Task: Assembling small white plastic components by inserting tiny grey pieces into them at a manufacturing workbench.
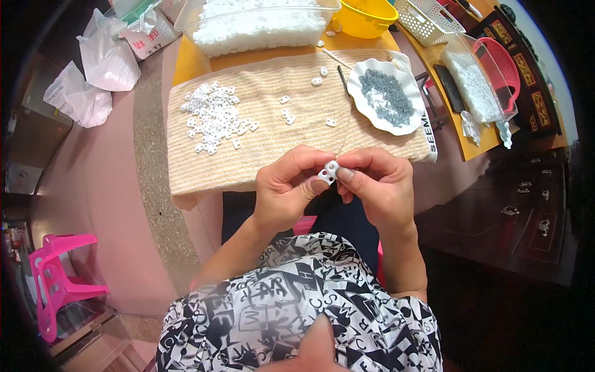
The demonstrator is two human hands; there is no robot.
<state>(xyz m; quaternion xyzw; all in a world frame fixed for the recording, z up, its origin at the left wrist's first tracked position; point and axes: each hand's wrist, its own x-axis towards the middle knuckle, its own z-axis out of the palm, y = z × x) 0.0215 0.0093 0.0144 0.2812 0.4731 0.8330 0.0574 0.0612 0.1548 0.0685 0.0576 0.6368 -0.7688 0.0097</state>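
While both hands [282, 189] [389, 186] pinch white pieces [331, 172], a plate [358, 95] holds grey bits [389, 99], possibly metal.

A pink stool [64, 287] stands on pinkish floor [102, 198].

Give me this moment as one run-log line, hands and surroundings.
left hand: pinching small white holed part(s) | right hand: pinching same | striped cloth: heap of white pieces, left; white plate with grey pieces, right
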